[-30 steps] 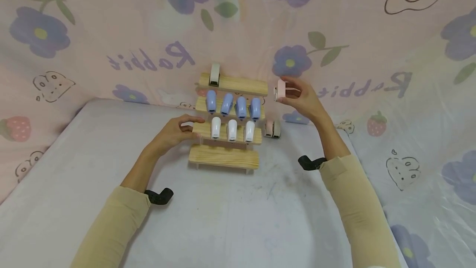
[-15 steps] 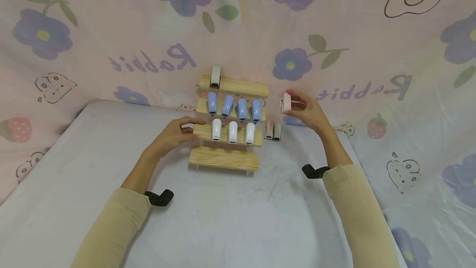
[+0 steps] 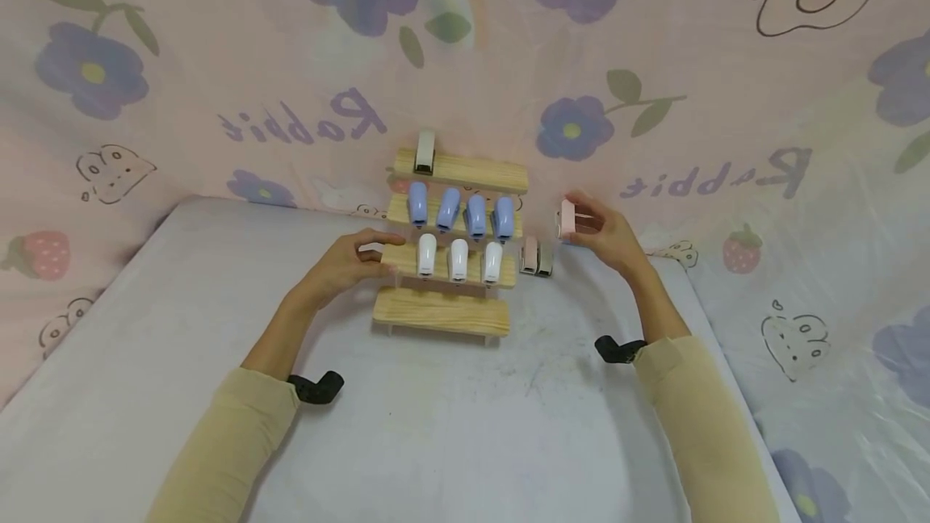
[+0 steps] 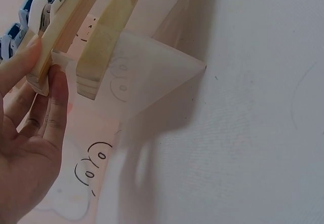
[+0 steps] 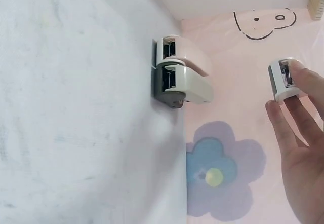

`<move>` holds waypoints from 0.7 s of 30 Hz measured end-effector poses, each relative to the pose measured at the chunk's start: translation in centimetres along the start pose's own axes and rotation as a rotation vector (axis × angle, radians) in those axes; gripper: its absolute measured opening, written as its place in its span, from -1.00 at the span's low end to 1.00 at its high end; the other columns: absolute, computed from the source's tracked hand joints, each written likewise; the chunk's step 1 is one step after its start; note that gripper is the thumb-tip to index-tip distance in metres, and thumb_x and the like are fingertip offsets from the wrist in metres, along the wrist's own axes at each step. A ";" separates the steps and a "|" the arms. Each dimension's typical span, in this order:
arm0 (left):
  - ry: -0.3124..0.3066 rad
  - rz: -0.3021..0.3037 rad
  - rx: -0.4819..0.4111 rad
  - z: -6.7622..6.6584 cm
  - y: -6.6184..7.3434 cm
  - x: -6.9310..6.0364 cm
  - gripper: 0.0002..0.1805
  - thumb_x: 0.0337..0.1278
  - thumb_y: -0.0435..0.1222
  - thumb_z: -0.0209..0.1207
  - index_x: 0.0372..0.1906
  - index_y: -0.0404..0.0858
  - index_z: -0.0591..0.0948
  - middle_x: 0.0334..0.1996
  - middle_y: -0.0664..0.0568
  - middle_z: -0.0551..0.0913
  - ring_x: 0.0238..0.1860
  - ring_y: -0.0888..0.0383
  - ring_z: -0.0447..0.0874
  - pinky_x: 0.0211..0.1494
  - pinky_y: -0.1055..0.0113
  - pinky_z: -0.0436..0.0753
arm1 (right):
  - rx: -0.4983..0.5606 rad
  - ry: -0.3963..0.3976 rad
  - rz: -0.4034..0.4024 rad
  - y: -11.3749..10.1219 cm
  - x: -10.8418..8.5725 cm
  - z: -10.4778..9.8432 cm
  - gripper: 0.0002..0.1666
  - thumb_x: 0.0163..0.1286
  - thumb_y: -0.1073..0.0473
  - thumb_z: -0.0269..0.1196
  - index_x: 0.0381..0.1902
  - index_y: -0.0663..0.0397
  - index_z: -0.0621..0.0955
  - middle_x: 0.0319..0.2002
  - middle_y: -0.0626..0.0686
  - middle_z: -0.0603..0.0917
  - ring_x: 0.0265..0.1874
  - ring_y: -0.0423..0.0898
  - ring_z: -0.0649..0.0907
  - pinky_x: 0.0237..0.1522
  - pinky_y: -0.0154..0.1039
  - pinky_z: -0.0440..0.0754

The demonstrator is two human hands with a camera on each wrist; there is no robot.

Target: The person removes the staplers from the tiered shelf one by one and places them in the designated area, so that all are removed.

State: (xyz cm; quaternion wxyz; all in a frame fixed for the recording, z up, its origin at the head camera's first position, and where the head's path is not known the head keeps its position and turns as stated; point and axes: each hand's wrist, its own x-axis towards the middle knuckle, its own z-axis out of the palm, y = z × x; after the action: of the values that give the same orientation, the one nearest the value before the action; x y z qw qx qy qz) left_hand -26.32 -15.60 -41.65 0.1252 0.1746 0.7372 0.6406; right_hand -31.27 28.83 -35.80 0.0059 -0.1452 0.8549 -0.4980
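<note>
My left hand (image 3: 341,269) grips the left end of a wooden tier of a stepped display rack (image 3: 441,313), thumb above and fingers below, as the left wrist view (image 4: 30,148) shows. My right hand (image 3: 609,239) pinches a small pink stapler (image 3: 567,220) in the air, to the right of the rack. Two more staplers, one pink (image 3: 529,255) and one greyish white (image 3: 545,260), stand side by side beside the rack. On the gripped tier sit three white staplers (image 3: 458,260). Several blue staplers (image 3: 475,215) line the tier above. One off-white stapler (image 3: 425,152) is on the top tier's left end.
The rack stands on a white-covered table (image 3: 436,442) close to a pink patterned backdrop (image 3: 465,71). Its lowest tier (image 3: 414,309) bears nothing. A black wrist mount (image 3: 316,387) sticks out from the left wrist, another mount (image 3: 619,349) from the right.
My right hand has come down and slightly right with the pink stapler, nearer the two staplers beside the rack. My left hand keeps its hold on the tier. The view has shifted slightly.
</note>
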 end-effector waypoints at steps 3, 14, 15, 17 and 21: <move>0.004 -0.003 -0.005 0.1 0.1 0.0 -0.41 0.12 -0.38 0.40 0.28 -0.28 0.52 0.32 -0.08 0.41 -0.11 0.06 0.66 -0.04 0.31 0.67 | 0.005 -0.003 0.013 1.6 0.2 0.0 -0.14 0.20 0.42 0.42 0.44 0.17 0.36 0.31 0.32 0.43 0.30 0.28 0.44 0.25 0.02 0.49; 0.009 0.004 -0.009 -0.1 0.0 0.0 -0.43 0.13 -0.39 0.39 0.28 -0.29 0.53 0.33 -0.08 0.41 -0.13 0.08 0.65 -0.03 0.27 0.67 | -0.030 -0.027 0.023 4.7 -0.2 0.5 -0.13 0.22 0.38 0.42 0.46 0.15 0.34 0.32 0.33 0.42 0.27 0.28 0.48 0.13 -0.24 0.59; 0.011 0.003 -0.014 -0.1 0.0 0.0 -0.43 0.13 -0.39 0.39 0.27 -0.29 0.53 0.32 -0.08 0.42 -0.13 0.08 0.66 -0.04 0.28 0.67 | -0.032 -0.030 0.028 4.8 -0.3 0.6 -0.13 0.22 0.38 0.42 0.46 0.15 0.33 0.32 0.33 0.42 0.27 0.28 0.47 0.12 -0.25 0.59; 0.010 -0.003 -0.018 -0.1 0.0 0.0 -0.43 0.12 -0.39 0.39 0.27 -0.29 0.53 0.32 -0.09 0.42 -0.12 0.08 0.66 -0.04 0.31 0.67 | -0.036 -0.040 0.042 4.8 -0.5 0.7 -0.13 0.23 0.39 0.41 0.46 0.18 0.32 0.33 0.35 0.40 0.28 0.30 0.46 0.13 -0.23 0.59; 0.008 -0.014 -0.011 0.0 0.1 0.1 -0.42 0.12 -0.39 0.39 0.27 -0.28 0.53 0.32 -0.07 0.41 -0.11 0.08 0.66 -0.04 0.32 0.67 | -0.040 -0.068 0.058 3.9 -1.4 0.7 -0.16 0.25 0.44 0.37 0.44 0.30 0.30 0.32 0.41 0.38 0.28 0.35 0.44 0.15 -0.15 0.58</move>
State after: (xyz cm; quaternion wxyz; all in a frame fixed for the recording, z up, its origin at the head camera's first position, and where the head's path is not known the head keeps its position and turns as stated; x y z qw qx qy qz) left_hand -26.36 -15.50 -41.53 0.1276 0.1660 0.7355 0.6443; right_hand -30.80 30.34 -39.65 0.0464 -0.1370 0.8679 -0.4752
